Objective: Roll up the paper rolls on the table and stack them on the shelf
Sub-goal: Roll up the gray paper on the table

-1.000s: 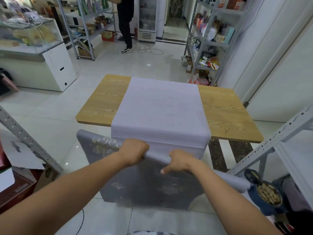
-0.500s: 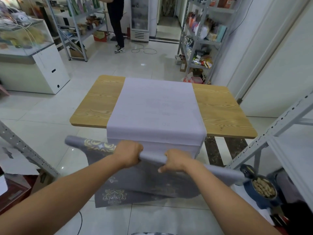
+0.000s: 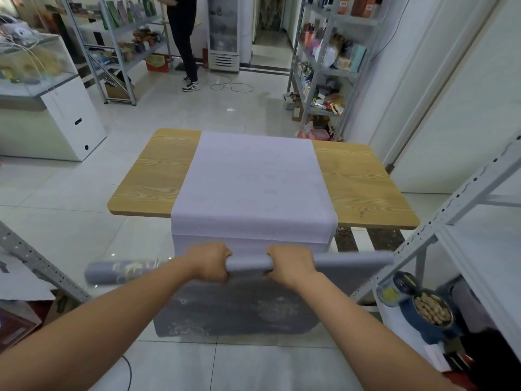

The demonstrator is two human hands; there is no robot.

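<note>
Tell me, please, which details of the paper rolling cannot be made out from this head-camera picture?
Head view only:
- Fingertips of the left grip and right grip: curled round the paper roll, hidden by the backs of the hands.
- Its left end: blurred, pattern unreadable.
- Print on the white sheet on the table: too faint to read.
- Standing person: cut off by the top edge.

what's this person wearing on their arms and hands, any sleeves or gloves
Nothing shows: the left hand and right hand are ungloved with no rings, and both forearms are bare to the frame's edge, no sleeve, watch or band.
</note>
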